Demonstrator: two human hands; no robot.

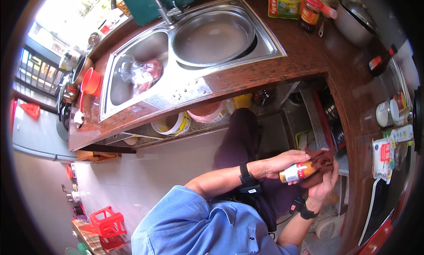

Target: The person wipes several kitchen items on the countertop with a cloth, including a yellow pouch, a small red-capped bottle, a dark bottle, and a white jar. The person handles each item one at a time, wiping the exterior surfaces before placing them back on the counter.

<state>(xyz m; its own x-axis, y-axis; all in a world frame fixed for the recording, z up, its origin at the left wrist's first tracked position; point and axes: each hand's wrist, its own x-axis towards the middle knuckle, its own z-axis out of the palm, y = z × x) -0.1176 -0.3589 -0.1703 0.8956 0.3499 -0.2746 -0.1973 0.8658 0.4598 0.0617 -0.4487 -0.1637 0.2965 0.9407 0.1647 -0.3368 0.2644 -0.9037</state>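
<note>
My left hand [277, 163] is wrapped around a small jar [295, 172] with a red and white label and orange-yellow contents. The jar lies tilted sideways, its base toward the left. A bunched brown cloth [320, 159] covers the jar's other end, so whatever closes it there is hidden. Gripping that cloth from the right side is my right hand [326, 182], partly behind its folds. Both hands are held in front of my body, beside the counter's inner edge.
A double steel sink [170, 66] has a large metal basin [212, 39] with cloudy water and a plastic bag [145, 72] holding something reddish. The stone counter [351, 99] bends around to my right. Buckets [172, 124] stand underneath; a red plastic stool [107, 223] is behind at left.
</note>
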